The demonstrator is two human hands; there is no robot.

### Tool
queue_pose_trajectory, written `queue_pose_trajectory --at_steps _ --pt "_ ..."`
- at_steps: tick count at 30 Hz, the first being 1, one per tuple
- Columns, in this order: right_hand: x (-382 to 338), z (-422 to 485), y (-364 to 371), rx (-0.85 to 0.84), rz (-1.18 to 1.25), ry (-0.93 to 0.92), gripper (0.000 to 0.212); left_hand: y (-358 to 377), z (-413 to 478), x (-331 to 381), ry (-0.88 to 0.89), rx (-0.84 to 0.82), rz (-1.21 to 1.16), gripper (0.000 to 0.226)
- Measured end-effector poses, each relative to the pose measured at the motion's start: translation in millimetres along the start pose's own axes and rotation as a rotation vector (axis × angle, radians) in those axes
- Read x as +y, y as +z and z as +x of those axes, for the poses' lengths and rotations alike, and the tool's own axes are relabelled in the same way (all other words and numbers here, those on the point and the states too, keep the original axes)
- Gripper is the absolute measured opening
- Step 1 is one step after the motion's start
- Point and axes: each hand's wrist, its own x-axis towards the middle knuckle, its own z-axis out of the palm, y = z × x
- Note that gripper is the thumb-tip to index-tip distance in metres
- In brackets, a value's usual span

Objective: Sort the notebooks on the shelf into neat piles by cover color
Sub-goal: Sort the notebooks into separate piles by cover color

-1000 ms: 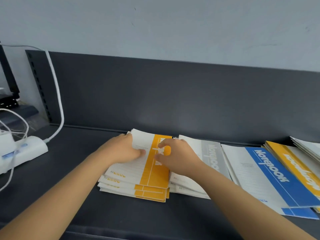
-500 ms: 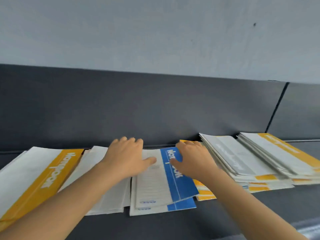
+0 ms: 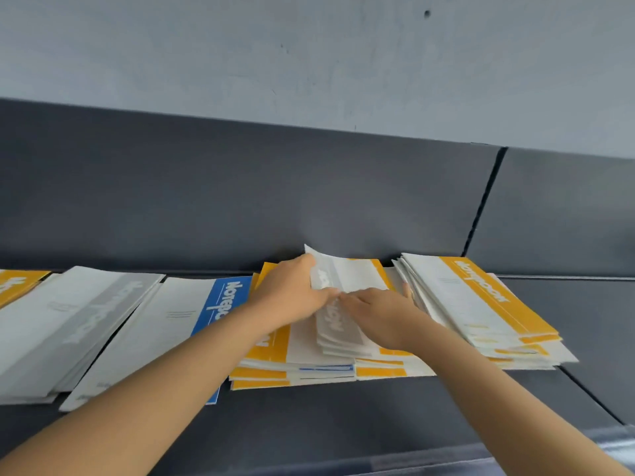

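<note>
Notebooks lie in a row on a dark grey shelf (image 3: 343, 413). A mixed pile (image 3: 309, 369) of yellow, blue and grey covers sits in the middle. My left hand (image 3: 292, 297) grips the far edge of a grey-covered notebook (image 3: 338, 280) on top of it and lifts that edge. My right hand (image 3: 381, 314) presses flat on several grey notebooks (image 3: 338, 329) just below. Left of the pile lie a blue notebook (image 3: 192, 321), a grey pile (image 3: 68, 324) and a yellow pile (image 3: 13, 285). Another yellow-topped pile (image 3: 481, 304) is on the right.
The dark shelf back panel (image 3: 240, 187) rises directly behind the notebooks, with a seam (image 3: 482, 201) at the right. A pale wall (image 3: 309, 56) is above. Bare shelf surface shows in front of the piles and at the far right (image 3: 591, 321).
The view has shifted right along the shelf. Both hands have moved from the blue notebook to the mixed pile, and my left hand has raised the edge of a grey notebook.
</note>
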Motion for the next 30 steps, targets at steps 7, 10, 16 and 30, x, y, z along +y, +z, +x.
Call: queue_pose_trajectory --at_steps 7,10,16,30 --pt "-15.8 -3.3 -0.8 0.088 0.258 -0.146 0.043 -26.1 -11.0 -9.3 -0.088 0.109 -0.527 0.066" --pt "-37.7 -0.5 -2.0 0.235 0.327 -0.236 0.052 -64.2 -27.1 -30.9 -0.068 0.055 -0.662 0.038" --pt "-126.3 5.3 9.1 0.296 0.079 -0.379 0.079 -144.2 -69.8 -110.8 -0.019 -0.190 -0.564 0.035" --pt "-265.6 41.0 43.4 0.179 0.658 -0.122 0.030 -237.9 -80.4 -281.4 -0.127 -0.132 -0.862 0.037"
